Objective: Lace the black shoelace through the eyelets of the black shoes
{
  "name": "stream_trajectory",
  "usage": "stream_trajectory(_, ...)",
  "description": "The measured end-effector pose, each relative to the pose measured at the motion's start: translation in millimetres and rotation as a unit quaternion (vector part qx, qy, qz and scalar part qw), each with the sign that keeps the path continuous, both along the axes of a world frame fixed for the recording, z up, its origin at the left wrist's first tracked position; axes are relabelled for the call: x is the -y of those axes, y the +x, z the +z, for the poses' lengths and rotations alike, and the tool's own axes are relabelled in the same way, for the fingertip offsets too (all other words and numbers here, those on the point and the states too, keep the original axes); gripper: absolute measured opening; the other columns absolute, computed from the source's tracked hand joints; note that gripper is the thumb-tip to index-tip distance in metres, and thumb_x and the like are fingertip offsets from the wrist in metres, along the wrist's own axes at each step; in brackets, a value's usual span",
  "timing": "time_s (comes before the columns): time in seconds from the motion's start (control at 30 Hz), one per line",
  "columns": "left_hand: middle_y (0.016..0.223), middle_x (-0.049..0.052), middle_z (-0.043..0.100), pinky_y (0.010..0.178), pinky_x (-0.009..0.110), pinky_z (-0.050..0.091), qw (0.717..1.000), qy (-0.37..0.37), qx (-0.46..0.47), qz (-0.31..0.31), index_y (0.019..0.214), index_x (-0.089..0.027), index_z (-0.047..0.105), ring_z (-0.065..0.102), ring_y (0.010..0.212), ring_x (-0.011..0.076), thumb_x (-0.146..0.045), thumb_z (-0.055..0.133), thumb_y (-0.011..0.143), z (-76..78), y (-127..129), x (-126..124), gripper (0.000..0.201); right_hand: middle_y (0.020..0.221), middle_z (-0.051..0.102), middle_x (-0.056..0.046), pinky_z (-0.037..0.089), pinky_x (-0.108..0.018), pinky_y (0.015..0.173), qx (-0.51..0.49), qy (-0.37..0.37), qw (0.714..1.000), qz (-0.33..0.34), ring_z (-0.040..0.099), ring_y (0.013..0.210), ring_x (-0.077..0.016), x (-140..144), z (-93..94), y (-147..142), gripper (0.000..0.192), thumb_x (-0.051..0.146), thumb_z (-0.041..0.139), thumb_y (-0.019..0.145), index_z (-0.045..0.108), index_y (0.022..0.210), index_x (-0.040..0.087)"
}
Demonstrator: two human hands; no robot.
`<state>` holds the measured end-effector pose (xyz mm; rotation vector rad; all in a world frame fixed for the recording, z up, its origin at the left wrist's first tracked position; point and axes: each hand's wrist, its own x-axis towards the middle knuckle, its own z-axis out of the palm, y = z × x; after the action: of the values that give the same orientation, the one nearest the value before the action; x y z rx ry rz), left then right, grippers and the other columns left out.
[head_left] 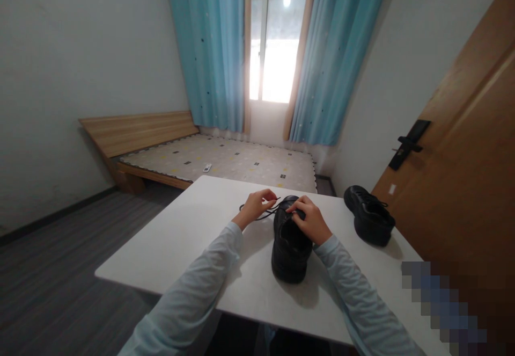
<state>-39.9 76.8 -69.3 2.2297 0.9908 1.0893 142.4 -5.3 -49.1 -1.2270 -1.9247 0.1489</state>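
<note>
Black shoe point(290, 251) is found standing upright on the white surface point(189, 243), near its front-to-middle area, heel toward the wearer of the camera and toe pointing away toward the bed. Both hands are placed at the far, laced end of it. The left hand point(255, 207) is held just left of the shoe's tongue, its grip pressed together on a thin black lace point(263, 215), which is seen running from the fingers back to the shoe and looping slightly over the surface. The right hand point(311, 220) is laid on the upper of the shoe at the lacing, fingers curled inward; the grip appears pinched at the lace or eyelet area, though exactly what is caught between the fingertips cannot be told. Pale long sleeves are worn on both arms.

A second black shoe point(370, 215) is set apart to the right on the same surface, near the right edge, untouched. Beyond the surface a low wooden bed point(209, 157) with a patterned mattress is noted, with blue curtains point(213, 50) framing a bright window behind it. A wooden door point(462, 173) with a dark handle is recorded at the right.
</note>
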Motion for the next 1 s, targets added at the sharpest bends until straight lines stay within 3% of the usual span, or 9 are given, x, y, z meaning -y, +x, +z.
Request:
stream_trajectory(0.37, 0.082, 0.002, 0.066, 0.078, 0.029, 0.044, 0.992, 0.092, -0.08, -0.031, 0.083, -0.019, 0.064, 0.056, 0.081, 0.0156, -0.02, 0.056, 0.079, -2.0, -9.2, 1.4, 0.009, 0.08, 0.054, -0.004, 0.042, -0.036, 0.08, 0.0, -0.017, 1.0, 0.023, 0.052, 0.085, -0.0202, -1.7, -0.4, 3.6, 0.022, 0.004, 0.046, 0.068, 0.061, 0.072, 0.02)
stream_trajectory(0.7, 0.084, 0.004, 0.065, 0.078, 0.027, 0.042, 0.981, 0.163, -0.091, -0.05, 0.083, -0.02, 0.066, 0.053, 0.082, 0.0155, -0.025, 0.056, 0.082, -4.6, -9.2, 1.9, 0.012, 0.08, 0.057, -0.005, 0.041, -0.038, 0.081, 0.007, -0.025, 0.999, 0.023, 0.053, 0.086, -0.0213, -2.1, 0.3, 2.6, 0.019, 0.005, 0.046, 0.067, 0.058, 0.07, 0.019)
stream_trajectory(1.0, 0.084, 0.004, 0.065, 0.077, 0.027, 0.041, 0.978, 0.178, -0.088, -0.058, 0.086, -0.021, 0.067, 0.053, 0.082, 0.0156, -0.032, 0.054, 0.083, -3.8, -6.2, 4.9, 0.017, 0.081, 0.058, -0.004, 0.042, -0.037, 0.081, 0.012, -0.026, 0.999, 0.022, 0.054, 0.086, -0.021, -3.2, -0.5, 3.0, 0.019, 0.004, 0.046, 0.067, 0.056, 0.071, 0.02)
